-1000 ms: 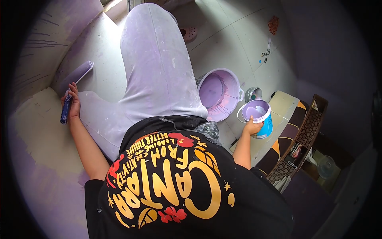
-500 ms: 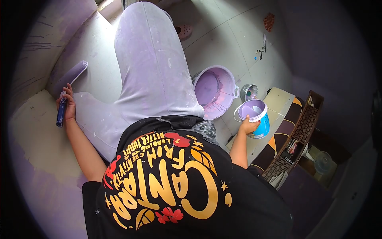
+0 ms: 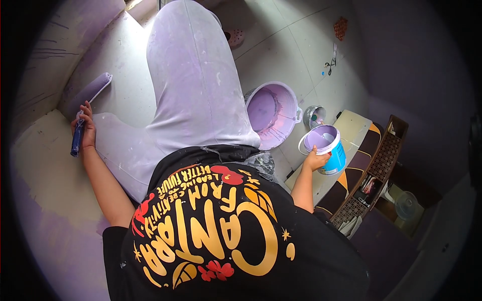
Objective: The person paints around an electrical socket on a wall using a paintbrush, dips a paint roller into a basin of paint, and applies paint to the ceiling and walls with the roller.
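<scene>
My left hand (image 3: pixel 87 128) is wrapped round the dark blue handle of a paint roller (image 3: pixel 92 90), whose purple sleeve lies near the wall surface at the left. With my right hand (image 3: pixel 316 159) I grip the rim and side of a blue and white paint bucket (image 3: pixel 336 157) that has purple paint inside and its wire handle hanging to one side. Just left of that bucket, a larger tub (image 3: pixel 284 113) with purple paint stands on the floor. A small tin (image 3: pixel 315 116) sits between the two.
Purple-smeared wall (image 3: pixel 55 200) at the left. Scissors (image 3: pixel 332 60) and a reddish patterned piece (image 3: pixel 340 28) lie on the tiled floor. A pink clog (image 3: pixel 235 38) is at the top. On the right are a brown lattice rack (image 3: pixel 374 173) and a clear round container (image 3: pixel 407 205).
The view has shifted slightly, so the roller and bucket appear a little further left than one second ago. Both hands keep their holds.
</scene>
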A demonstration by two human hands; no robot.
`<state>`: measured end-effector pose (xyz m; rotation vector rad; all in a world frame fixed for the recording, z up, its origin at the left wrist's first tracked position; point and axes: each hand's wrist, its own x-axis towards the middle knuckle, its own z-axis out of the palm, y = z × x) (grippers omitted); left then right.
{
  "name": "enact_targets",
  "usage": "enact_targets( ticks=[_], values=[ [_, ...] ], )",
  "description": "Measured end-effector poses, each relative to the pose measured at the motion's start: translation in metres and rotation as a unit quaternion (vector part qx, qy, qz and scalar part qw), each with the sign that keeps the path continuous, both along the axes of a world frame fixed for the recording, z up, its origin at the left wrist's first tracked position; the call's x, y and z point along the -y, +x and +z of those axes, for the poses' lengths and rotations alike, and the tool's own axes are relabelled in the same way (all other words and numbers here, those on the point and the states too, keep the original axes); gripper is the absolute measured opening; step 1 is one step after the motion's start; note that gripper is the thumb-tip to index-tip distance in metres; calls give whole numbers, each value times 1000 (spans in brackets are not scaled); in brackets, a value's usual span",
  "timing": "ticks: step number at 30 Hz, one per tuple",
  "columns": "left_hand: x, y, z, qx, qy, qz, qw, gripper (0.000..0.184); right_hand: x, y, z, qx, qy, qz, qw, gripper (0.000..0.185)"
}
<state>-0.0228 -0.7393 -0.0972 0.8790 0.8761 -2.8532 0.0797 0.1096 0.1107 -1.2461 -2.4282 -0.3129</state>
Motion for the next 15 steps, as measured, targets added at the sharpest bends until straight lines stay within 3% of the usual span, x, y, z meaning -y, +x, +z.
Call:
enact_targets(
  ticks=[15],
  values=[
    [3,1,-2,8,1,5,1000,80,3,5,-1,4,-21,0,1000,65]
  ],
)
